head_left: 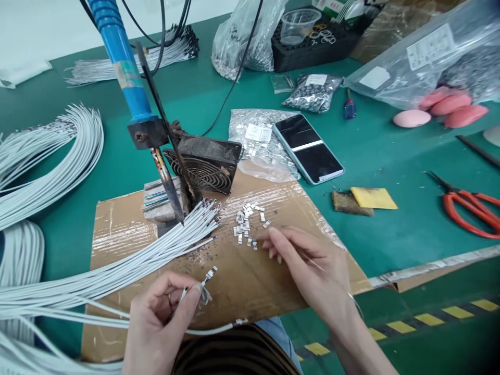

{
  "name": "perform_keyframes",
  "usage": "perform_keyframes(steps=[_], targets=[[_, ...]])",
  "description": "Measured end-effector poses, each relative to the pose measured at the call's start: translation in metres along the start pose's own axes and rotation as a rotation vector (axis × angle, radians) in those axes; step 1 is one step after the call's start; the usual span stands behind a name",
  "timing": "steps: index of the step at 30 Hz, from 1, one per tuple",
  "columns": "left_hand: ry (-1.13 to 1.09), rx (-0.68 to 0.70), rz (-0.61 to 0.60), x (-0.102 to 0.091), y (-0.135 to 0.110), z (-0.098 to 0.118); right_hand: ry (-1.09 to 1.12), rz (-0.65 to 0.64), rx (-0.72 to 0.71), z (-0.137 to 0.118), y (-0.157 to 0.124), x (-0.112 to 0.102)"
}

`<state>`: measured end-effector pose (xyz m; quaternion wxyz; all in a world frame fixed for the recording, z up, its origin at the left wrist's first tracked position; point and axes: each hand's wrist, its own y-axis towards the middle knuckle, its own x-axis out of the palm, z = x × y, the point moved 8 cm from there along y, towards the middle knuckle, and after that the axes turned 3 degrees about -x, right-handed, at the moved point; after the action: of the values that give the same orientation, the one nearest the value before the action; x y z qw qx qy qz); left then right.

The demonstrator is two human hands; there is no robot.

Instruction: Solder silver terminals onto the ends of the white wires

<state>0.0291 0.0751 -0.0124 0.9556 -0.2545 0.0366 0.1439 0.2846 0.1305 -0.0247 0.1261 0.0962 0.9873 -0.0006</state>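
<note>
My left hand [162, 317] pinches the stripped end of a thin white cable [207, 274] over a taped cardboard sheet [242, 281]. My right hand [304, 268] reaches toward a scatter of several small metal terminals [247, 225], its fingertips bent close together at the edge of the pile; what they hold, if anything, is too small to see. A bundle of white cables [156, 250] fans across the cardboard, its ends lying under the tip of a blue-handled soldering iron [128, 88] held on a stand.
A small black fan [205, 164] sits behind the iron. A phone [308, 148] lies on bags of metal parts [258, 138]. A yellow sponge [373, 198], red scissors [471, 205], more cable bundles [50, 161] at left, and pink objects [449, 107] at the far right.
</note>
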Motion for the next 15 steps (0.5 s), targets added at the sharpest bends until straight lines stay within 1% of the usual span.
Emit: perform_keyframes(steps=[3,6,7,9,12,15], targets=[[0.028,-0.007,0.027,-0.002,-0.002,0.002,0.032,-0.127,-0.007,-0.012,-0.013,0.022],[0.074,0.025,0.036,-0.002,-0.005,0.007,0.124,-0.315,-0.002,-0.028,-0.027,0.056],[0.082,0.044,0.037,-0.003,-0.006,0.008,0.157,-0.365,0.018,-0.031,-0.03,0.066],[0.083,0.078,0.036,-0.003,-0.009,0.011,0.248,-0.424,0.08,-0.034,-0.033,0.08],[0.06,0.107,0.035,-0.003,-0.013,0.013,0.393,-0.478,0.224,-0.03,-0.033,0.093],[0.032,0.134,0.04,-0.002,-0.016,0.016,0.478,-0.528,0.33,-0.027,-0.035,0.098]])
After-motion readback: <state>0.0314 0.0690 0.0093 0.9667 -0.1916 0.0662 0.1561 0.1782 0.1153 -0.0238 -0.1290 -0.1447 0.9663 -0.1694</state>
